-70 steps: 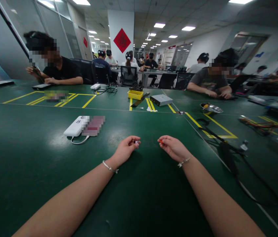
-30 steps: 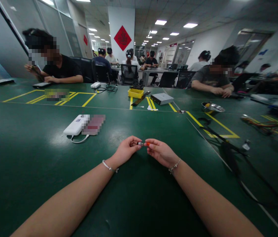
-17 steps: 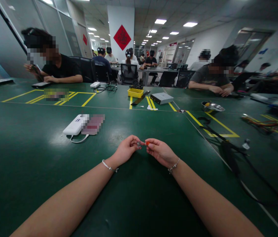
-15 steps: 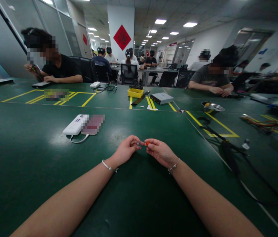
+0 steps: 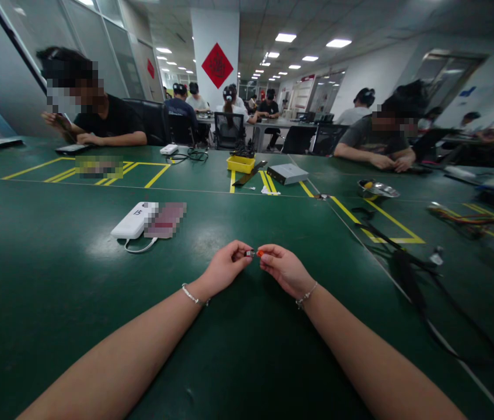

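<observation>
Just above the green table [image 5: 247, 361], my two hands almost meet at the centre of the head view. My left hand [image 5: 228, 266] is closed in a pinch on a small silvery metal piece [image 5: 249, 253], which sticks out to the right of the fingertips. A small orange piece [image 5: 260, 253] is pinched between thumb and fingers of my right hand [image 5: 285, 268]. The two pieces face each other end to end, very close; whether they touch I cannot tell. Both are too small to name by kind.
Left of my hands lies a white power bank [image 5: 135, 220] with a short cable, beside a blurred-out flat item. Farther back are a yellow bin [image 5: 241, 164], a grey box [image 5: 288, 173] and a metal dish [image 5: 378, 188]. A black strap [image 5: 407, 274] lies right. People sit across the table.
The metal piece in my left hand has turned and now points at the orange piece, showing more beyond the fingertips. My left fingertips have shifted slightly; the right hand has hardly moved.
</observation>
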A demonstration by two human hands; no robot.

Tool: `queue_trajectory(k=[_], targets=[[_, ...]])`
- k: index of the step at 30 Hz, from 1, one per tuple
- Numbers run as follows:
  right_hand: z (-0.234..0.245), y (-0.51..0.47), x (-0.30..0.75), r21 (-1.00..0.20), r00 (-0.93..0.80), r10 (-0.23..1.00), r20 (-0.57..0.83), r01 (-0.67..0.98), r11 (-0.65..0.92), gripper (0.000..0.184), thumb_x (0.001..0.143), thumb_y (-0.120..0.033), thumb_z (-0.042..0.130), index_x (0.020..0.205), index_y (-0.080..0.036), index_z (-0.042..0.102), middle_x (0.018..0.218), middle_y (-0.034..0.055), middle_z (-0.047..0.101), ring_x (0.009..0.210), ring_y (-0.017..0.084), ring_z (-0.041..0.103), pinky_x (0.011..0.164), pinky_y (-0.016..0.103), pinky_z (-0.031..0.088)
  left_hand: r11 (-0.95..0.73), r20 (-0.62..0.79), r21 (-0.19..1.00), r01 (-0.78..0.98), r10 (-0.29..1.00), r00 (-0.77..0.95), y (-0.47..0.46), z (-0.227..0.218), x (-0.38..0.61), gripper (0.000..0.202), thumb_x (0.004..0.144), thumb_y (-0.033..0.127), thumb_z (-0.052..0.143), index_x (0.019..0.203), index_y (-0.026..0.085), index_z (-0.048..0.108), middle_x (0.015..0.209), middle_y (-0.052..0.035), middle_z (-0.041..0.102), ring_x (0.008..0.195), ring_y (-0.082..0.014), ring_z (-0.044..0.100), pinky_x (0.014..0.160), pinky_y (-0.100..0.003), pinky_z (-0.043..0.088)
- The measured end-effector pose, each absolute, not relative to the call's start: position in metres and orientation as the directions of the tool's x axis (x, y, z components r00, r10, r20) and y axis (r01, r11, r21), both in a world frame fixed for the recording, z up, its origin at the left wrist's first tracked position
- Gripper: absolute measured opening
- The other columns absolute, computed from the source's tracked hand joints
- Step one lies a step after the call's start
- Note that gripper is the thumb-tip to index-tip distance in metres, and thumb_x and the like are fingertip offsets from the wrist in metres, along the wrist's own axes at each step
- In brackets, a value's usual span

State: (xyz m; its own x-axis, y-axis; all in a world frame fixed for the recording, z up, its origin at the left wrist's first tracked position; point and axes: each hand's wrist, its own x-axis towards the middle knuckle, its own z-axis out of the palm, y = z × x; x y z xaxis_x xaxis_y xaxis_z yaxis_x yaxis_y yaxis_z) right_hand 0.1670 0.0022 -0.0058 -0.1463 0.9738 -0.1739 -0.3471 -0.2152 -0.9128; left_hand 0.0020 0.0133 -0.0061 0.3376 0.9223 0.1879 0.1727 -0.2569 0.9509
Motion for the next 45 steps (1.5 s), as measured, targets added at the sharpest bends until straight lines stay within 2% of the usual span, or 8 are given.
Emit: queue_trajectory(k=[5, 11, 16, 21, 27, 35, 40, 45], targets=[[-0.012, 0.002, 0.159, -0.939, -0.072, 0.991, -0.115, -0.316, -0.133, 0.021, 0.053, -0.023, 0.075, 0.072, -0.019, 0.068, 0.074, 0.0010, 0.066, 0.070, 0.011, 0.057, 0.075, 0.029, 0.042, -0.333, 0.239, 0.889, 0.314, 0.923, 0.301, 0.011, -0.009, 0.005, 0.010, 0.073, 0.022, 0.056, 0.082, 0.016, 0.056, 0.061, 0.0053, 0.049, 0.057, -0.0082, 0.045, 0.056, -0.021, 0.037], [-0.017, 0.001, 0.154, -0.962, -0.007, 0.997, -0.083, -0.262, -0.082, 0.024, 0.058, -0.026, 0.072, 0.081, -0.019, 0.071, 0.084, 0.0046, 0.069, 0.080, 0.015, 0.058, 0.083, 0.033, 0.040, -0.348, 0.264, 0.842, 0.413, 0.932, 0.248, 0.010, -0.010, 0.007, 0.010, 0.074, 0.024, 0.054, 0.080, 0.017, 0.057, 0.061, 0.0046, 0.051, 0.056, -0.0089, 0.046, 0.054, -0.021, 0.037], [-0.015, -0.002, 0.152, -0.962, -0.065, 0.991, -0.119, -0.238, -0.131, 0.031, 0.062, -0.029, 0.069, 0.092, -0.021, 0.069, 0.099, 0.0051, 0.067, 0.088, 0.017, 0.057, 0.083, 0.034, 0.040, -0.341, 0.286, 0.810, 0.476, 0.940, 0.186, 0.009, -0.009, 0.006, 0.011, 0.075, 0.026, 0.054, 0.080, 0.017, 0.058, 0.064, 0.0031, 0.055, 0.058, -0.0100, 0.049, 0.056, -0.022, 0.038], [-0.010, -0.005, 0.150, -0.914, -0.148, 0.975, -0.168, -0.347, -0.210, 0.034, 0.063, -0.027, 0.069, 0.097, -0.023, 0.067, 0.108, 0.0047, 0.063, 0.097, 0.018, 0.054, 0.081, 0.033, 0.042, -0.362, 0.324, 0.797, 0.483, 0.932, 0.163, 0.008, -0.009, 0.004, 0.012, 0.076, 0.026, 0.054, 0.082, 0.017, 0.059, 0.068, 0.0015, 0.058, 0.061, -0.0111, 0.051, 0.058, -0.024, 0.039], [-0.006, -0.007, 0.150, -0.867, -0.189, 0.963, -0.191, -0.428, -0.256, 0.031, 0.062, -0.025, 0.070, 0.093, -0.022, 0.068, 0.103, 0.0042, 0.064, 0.094, 0.017, 0.054, 0.077, 0.030, 0.042, -0.414, 0.372, 0.745, 0.523, 0.909, 0.189, 0.006, -0.008, 0.003, 0.011, 0.076, 0.024, 0.054, 0.083, 0.017, 0.059, 0.074, -0.0006, 0.060, 0.068, -0.0128, 0.053, 0.064, -0.026, 0.040], [-0.008, -0.006, 0.149, -0.894, -0.148, 0.973, -0.178, -0.388, -0.222, 0.030, 0.061, -0.024, 0.069, 0.091, -0.023, 0.069, 0.102, 0.0043, 0.065, 0.093, 0.017, 0.055, 0.080, 0.033, 0.041, -0.414, 0.368, 0.737, 0.534, 0.909, 0.197, 0.007, -0.007, 0.002, 0.013, 0.078, 0.028, 0.054, 0.084, 0.018, 0.059, 0.073, -0.0002, 0.060, 0.066, -0.0125, 0.052, 0.063, -0.026, 0.040], [-0.010, -0.007, 0.148, -0.976, -0.059, 0.996, -0.063, -0.207, -0.074, 0.030, 0.063, -0.029, 0.067, 0.092, -0.022, 0.068, 0.104, 0.0046, 0.064, 0.095, 0.020, 0.055, 0.083, 0.035, 0.040, -0.397, 0.343, 0.754, 0.523, 0.917, 0.202, 0.008, -0.010, 0.001, 0.014, 0.077, 0.029, 0.054, 0.084, 0.018, 0.059, 0.068, 0.0012, 0.058, 0.062, -0.0118, 0.051, 0.059, -0.025, 0.040], [-0.008, -0.005, 0.147, -0.989, 0.056, 0.991, 0.119, 0.099, 0.113, 0.016, 0.065, -0.030, 0.064, 0.077, -0.021, 0.067, 0.079, 0.0031, 0.067, 0.078, 0.018, 0.058, 0.077, 0.034, 0.043, -0.408, 0.290, 0.776, 0.481, 0.908, 0.303, 0.010, -0.011, 0.004, 0.013, 0.074, 0.024, 0.058, 0.086, 0.020, 0.059, 0.074, 0.0005, 0.062, 0.067, -0.0130, 0.056, 0.064, -0.026, 0.044]])
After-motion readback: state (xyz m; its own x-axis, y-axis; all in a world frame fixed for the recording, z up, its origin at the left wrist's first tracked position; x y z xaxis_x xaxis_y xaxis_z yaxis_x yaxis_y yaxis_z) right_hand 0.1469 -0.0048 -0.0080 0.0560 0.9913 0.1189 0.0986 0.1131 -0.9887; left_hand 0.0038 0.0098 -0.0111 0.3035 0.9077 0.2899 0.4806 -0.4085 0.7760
